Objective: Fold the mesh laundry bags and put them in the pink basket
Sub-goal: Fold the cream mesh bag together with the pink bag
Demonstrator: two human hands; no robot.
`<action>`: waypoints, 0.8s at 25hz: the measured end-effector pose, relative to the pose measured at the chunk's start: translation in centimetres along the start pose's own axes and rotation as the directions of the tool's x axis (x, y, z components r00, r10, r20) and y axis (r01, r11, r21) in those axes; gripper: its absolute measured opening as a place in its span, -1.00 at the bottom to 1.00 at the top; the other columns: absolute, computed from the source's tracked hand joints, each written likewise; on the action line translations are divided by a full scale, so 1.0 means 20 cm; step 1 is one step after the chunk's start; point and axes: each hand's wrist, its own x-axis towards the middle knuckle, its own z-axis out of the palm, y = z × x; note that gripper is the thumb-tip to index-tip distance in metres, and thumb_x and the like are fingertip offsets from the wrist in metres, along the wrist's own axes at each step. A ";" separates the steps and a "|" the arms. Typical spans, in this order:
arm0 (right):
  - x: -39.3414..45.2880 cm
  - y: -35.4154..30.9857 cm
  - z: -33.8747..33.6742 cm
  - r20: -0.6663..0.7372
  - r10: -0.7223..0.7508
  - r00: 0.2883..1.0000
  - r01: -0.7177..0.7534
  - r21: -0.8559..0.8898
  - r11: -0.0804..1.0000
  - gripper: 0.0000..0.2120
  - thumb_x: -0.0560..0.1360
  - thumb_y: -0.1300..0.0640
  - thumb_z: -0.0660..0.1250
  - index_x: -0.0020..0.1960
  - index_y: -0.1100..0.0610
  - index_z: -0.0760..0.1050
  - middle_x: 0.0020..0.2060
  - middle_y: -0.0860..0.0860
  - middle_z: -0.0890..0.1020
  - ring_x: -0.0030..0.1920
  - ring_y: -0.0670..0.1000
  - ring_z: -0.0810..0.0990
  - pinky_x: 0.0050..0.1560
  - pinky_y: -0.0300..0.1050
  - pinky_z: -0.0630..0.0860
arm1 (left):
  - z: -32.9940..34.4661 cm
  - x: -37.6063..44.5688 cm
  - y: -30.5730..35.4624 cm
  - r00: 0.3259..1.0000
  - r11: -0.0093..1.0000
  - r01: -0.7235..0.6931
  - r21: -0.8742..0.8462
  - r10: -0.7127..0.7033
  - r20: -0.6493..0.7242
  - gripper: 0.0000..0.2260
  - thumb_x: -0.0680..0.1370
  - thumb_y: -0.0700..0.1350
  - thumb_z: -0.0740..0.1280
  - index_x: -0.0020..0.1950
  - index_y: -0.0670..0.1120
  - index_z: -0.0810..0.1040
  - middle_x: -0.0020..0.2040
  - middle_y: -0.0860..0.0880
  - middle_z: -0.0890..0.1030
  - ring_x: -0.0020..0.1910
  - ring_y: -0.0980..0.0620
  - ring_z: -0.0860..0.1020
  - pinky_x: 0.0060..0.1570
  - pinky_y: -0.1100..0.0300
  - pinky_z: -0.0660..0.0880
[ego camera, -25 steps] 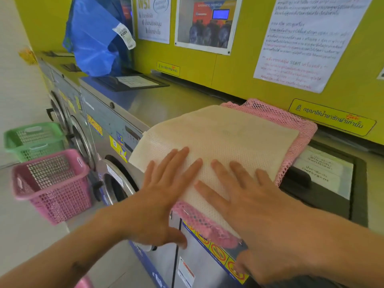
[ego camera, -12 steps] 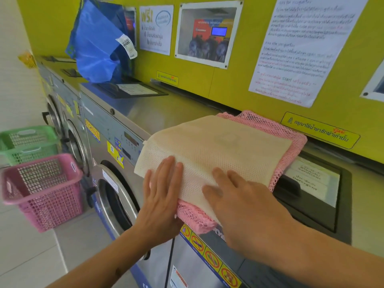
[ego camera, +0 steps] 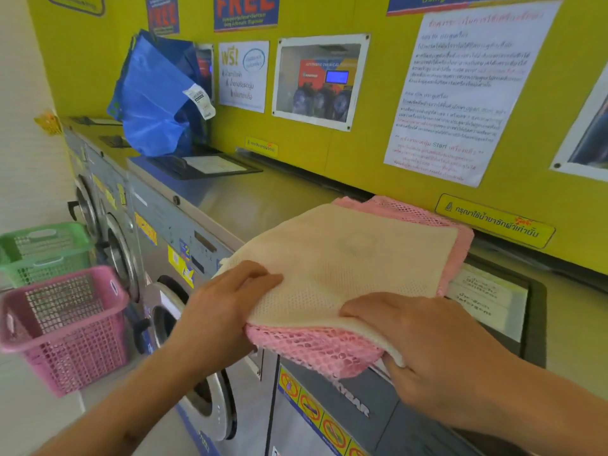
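A folded cream mesh laundry bag (ego camera: pixel 348 258) lies stacked on a folded pink mesh laundry bag (ego camera: pixel 316 350) on top of a washing machine (ego camera: pixel 250 205). The stack's near edge hangs past the machine's front. My left hand (ego camera: pixel 223 307) grips the stack's near left corner, thumb on top. My right hand (ego camera: pixel 427 343) grips the near right corner, fingers curled over both bags. The pink basket (ego camera: pixel 65 327) stands on the floor at the lower left, with nothing visible inside.
A green basket (ego camera: pixel 42 251) stands behind the pink one. A blue bag (ego camera: pixel 158 100) leans against the yellow wall on the machine tops. A black detergent drawer lid (ego camera: pixel 493 297) lies right of the stack. Round washer doors (ego camera: pixel 204 383) face the aisle.
Both hands went from lying flat on the cream bag to closing on the stack's near edge. The stack has slid toward me and its front edge now hangs off the machine.
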 end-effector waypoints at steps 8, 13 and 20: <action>-0.04 0.12 -0.23 -0.130 0.154 0.979 -0.035 0.642 0.766 -0.79 0.51 0.19 0.27 0.05 -0.03 0.61 -0.09 -0.04 0.67 -0.04 0.03 0.62 0.04 0.05 0.51 | -0.71 0.46 -0.09 0.850 0.934 0.176 -0.310 0.014 0.527 -0.66 0.44 0.22 0.39 -0.02 -0.03 0.65 -0.18 -0.11 0.68 -0.19 -0.18 0.65 -0.17 -0.18 0.56; 0.10 0.37 -0.42 -0.351 0.436 0.828 -0.019 0.761 0.649 -0.81 0.46 0.30 0.42 -0.01 0.08 0.67 -0.12 0.01 0.75 -0.06 0.04 0.70 -0.13 -0.20 0.55 | -0.67 1.03 -0.04 0.940 0.969 0.070 -0.238 0.016 0.340 -0.79 0.48 0.15 0.38 -0.04 0.05 0.65 -0.12 0.04 0.68 -0.09 0.03 0.64 0.03 -0.09 0.55; 0.40 0.86 -0.36 -0.202 0.681 0.704 -0.287 0.797 0.532 -0.74 0.38 0.17 0.50 0.05 -0.02 0.62 0.05 -0.06 0.69 -0.03 -0.12 0.62 -0.15 -0.22 0.48 | -0.11 1.45 -0.01 0.984 0.990 0.123 0.065 -0.130 0.118 -0.75 0.52 -0.02 0.35 0.19 0.11 0.55 0.20 0.02 0.62 0.15 -0.05 0.55 0.17 -0.01 0.45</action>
